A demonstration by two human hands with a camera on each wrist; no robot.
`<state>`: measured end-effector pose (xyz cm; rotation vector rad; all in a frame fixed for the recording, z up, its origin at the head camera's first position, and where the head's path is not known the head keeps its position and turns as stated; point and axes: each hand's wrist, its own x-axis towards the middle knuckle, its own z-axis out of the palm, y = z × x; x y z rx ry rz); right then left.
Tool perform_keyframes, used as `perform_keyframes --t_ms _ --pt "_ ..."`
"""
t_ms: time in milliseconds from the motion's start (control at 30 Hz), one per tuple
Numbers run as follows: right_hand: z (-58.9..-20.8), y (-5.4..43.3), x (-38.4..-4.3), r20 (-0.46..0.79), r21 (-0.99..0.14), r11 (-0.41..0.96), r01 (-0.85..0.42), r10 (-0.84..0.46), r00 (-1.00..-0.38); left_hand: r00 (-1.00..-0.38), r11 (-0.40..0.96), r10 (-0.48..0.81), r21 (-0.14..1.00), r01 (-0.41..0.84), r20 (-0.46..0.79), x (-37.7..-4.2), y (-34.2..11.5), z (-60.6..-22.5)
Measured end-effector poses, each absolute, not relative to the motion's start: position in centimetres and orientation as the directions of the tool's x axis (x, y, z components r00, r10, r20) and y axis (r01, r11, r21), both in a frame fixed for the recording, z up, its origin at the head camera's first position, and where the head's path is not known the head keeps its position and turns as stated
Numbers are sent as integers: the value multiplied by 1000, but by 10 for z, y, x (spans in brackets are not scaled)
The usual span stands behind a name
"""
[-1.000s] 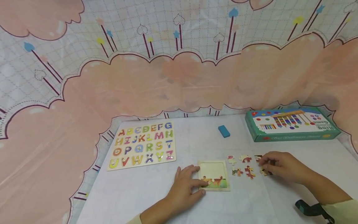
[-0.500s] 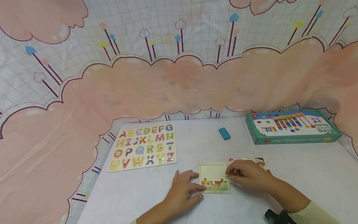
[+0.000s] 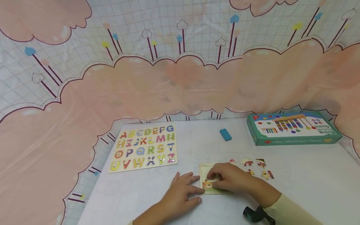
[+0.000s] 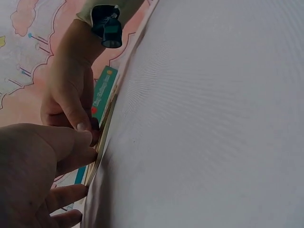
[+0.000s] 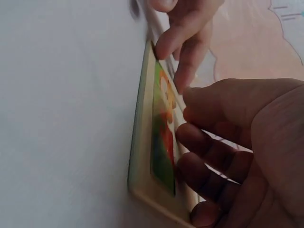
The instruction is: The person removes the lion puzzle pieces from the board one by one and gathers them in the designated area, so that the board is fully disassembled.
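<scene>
A small square wooden puzzle tray [image 3: 201, 168] lies on the white table, its lower row filled with joined animal-picture pieces [image 3: 207, 186]. Fingers spread, my left hand [image 3: 181, 193] rests at the tray's left edge, fingertips touching the rim. Over the tray, my right hand [image 3: 231, 177] bends its fingers and thumb as in a pinch around a jigsaw piece, which the fingers hide. Several loose jigsaw pieces [image 3: 261, 163] lie right of the tray, partly covered by the right hand. In the right wrist view, green and orange pieces [image 5: 164, 147] sit inside the rim.
A wooden alphabet board [image 3: 144, 148] lies at the left. A blue block [image 3: 225, 134] is behind the tray, and a green game box [image 3: 293, 128] stands at the back right. A patterned cloth [image 3: 180, 84] hangs behind the table.
From the loose pieces at the right, my right hand has moved left to above the tray. My left hand stays by the tray's left edge, slightly drawn back.
</scene>
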<state>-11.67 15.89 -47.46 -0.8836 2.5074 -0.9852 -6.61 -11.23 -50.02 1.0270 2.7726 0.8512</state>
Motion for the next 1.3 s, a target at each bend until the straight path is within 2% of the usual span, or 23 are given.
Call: perform_keyframes --t_ms 300,600,1000,1300 --pt "-474 145 -115 -43 -677 558 -479 -680 -732 -739 622 671 498 604 58 -72 -119 -495" --pt "-472 143 -115 -85 -653 600 -461 -663 -743 -731 623 682 519 585 6 -75 -120 -490" --pt "-466 144 -115 -97 -642 610 -464 -665 -741 -730 617 683 531 581 4 -75 -121 -489" --pt "-466 140 -114 -54 -608 625 -490 -648 -760 -725 613 689 538 579 -5 -74 -123 -486"
